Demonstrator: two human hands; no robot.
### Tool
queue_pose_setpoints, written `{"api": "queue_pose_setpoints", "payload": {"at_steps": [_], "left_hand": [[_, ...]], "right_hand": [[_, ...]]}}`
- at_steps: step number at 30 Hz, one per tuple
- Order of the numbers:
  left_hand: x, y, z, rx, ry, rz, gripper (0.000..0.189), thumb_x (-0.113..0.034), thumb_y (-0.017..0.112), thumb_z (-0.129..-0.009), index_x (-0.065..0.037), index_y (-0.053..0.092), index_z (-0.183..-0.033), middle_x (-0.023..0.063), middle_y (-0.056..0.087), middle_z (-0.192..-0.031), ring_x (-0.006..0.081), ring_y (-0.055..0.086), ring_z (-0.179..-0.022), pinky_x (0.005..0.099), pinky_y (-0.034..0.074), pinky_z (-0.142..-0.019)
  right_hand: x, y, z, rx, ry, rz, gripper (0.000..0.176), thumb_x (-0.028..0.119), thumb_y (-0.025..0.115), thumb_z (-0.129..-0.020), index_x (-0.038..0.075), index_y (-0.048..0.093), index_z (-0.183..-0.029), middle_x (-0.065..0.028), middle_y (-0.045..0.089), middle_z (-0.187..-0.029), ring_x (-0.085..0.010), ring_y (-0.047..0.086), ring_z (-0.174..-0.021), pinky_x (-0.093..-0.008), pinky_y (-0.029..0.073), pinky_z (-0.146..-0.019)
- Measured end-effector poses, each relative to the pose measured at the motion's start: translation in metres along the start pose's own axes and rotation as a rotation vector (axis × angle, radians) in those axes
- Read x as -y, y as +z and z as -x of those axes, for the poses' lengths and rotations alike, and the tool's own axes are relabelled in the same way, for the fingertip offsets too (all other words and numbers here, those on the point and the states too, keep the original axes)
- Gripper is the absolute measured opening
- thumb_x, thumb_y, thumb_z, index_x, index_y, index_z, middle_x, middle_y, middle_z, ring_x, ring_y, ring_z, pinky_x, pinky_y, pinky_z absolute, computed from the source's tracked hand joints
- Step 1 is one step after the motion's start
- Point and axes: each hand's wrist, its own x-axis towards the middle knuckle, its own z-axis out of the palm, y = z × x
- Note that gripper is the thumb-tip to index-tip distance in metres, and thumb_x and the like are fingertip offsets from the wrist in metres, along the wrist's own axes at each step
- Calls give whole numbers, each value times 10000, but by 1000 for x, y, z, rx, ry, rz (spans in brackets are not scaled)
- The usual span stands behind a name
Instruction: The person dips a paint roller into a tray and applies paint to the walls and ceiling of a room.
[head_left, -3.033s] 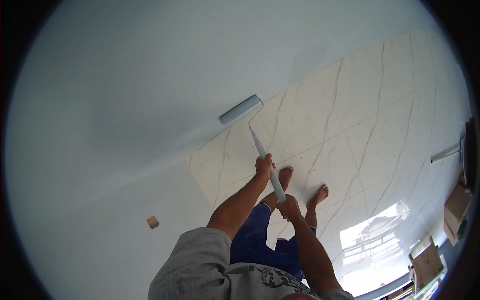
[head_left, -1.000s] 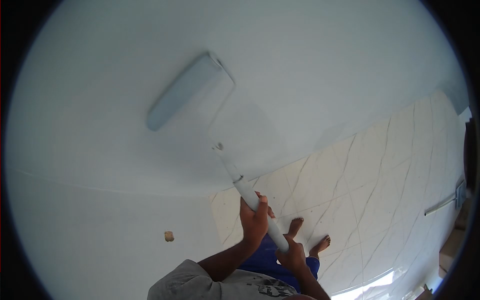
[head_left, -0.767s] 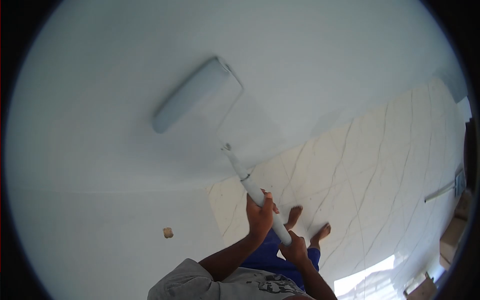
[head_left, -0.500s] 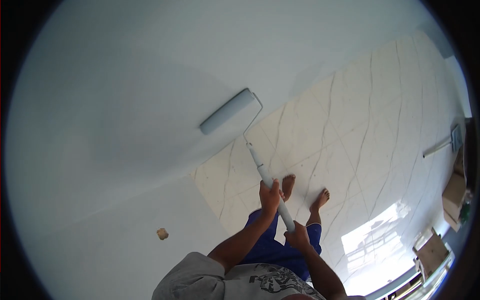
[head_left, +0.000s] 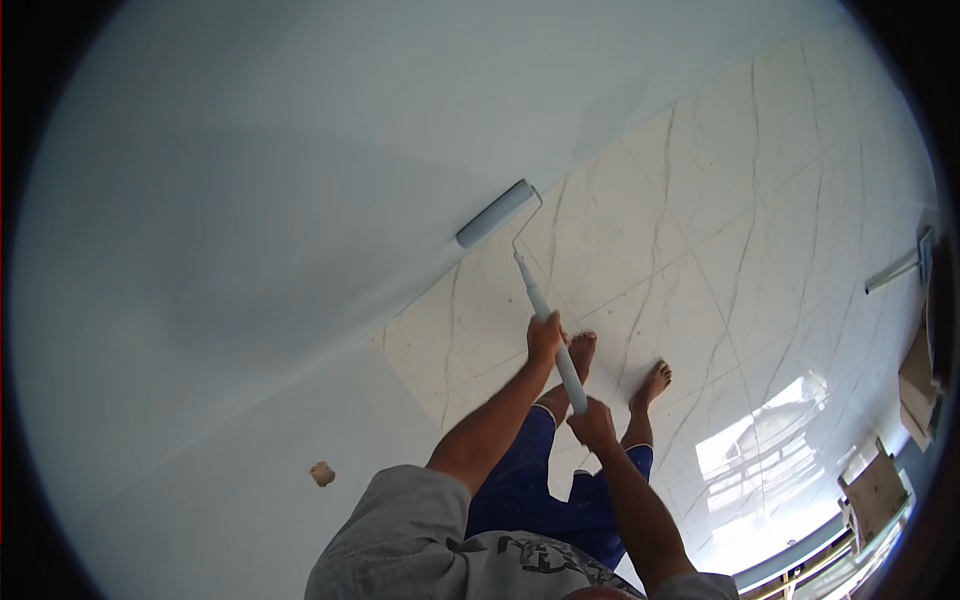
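Observation:
A paint roller [head_left: 495, 214] with a pale grey-blue sleeve lies against the lower part of the wall [head_left: 300, 230], close to where it meets the floor. Its bent wire frame joins a long pale pole [head_left: 568, 375]. Partway up the pole, my left hand [head_left: 545, 338] is closed around it. My right hand [head_left: 593, 425] grips the pole's lower end, nearer my body.
Veined white tiles [head_left: 690, 290] cover the floor, where my bare feet stand. Another wall at lower left has a small hole [head_left: 321, 473]. At right are a second roller-like tool [head_left: 895, 273], a cardboard box [head_left: 918, 385] and a wooden piece [head_left: 875, 498].
The roller has moved down the wall toward the floor edge, shifting right in view. Both hands have moved forward with the pole, still gripping it.

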Motion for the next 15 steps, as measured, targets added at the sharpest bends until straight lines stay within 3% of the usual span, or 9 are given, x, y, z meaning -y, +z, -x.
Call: {"api": "queue_pose_setpoints", "payload": {"at_steps": [2,3,5,8,9,15], "left_hand": [[-17,-5,53,5,84,23,231,-211,581,-920,-31,485,-809,51,493,-599,167,526,-451,334,476,-423],[-23,-15,85,-16,116,45,227,-209,577,-924,-29,481,-825,51,492,-618,158,521,-454,328,474,-421],[-43,-34,145,-47,162,80,208,-197,569,-931,-25,472,-865,49,488,-657,143,509,-462,315,471,-419],[-77,-69,220,-80,204,117,192,-151,572,-930,-15,453,-995,51,486,-705,128,503,-485,308,483,-448],[-94,-76,246,-90,257,186,207,-155,572,-949,6,462,-1015,58,499,-652,130,500,-454,299,475,-435],[-170,-111,341,-87,408,261,199,-95,564,-933,-32,413,-1047,76,512,-773,145,528,-535,330,505,-509]], "right_hand": [[-10,-6,38,-49,-120,115,299,142,686,-690,-46,625,-915,-259,667,-802,-411,677,-783,-474,538,-704],[7,-16,68,40,36,107,342,183,682,-707,-9,623,-985,-264,670,-908,-437,642,-938,-508,514,-811],[36,-25,121,116,98,115,350,196,686,-719,6,620,-1005,-276,663,-929,-448,636,-940,-505,512,-813],[64,-21,176,99,12,68,356,199,686,-715,7,626,-1009,-270,663,-864,-434,653,-894,-490,521,-760],[76,-21,194,122,-31,44,360,188,680,-706,-2,632,-1008,-268,662,-825,-424,667,-862,-473,528,-726],[123,-24,227,171,-218,61,310,180,706,-713,23,632,-970,-247,666,-813,-409,672,-826,-463,537,-698]]}}
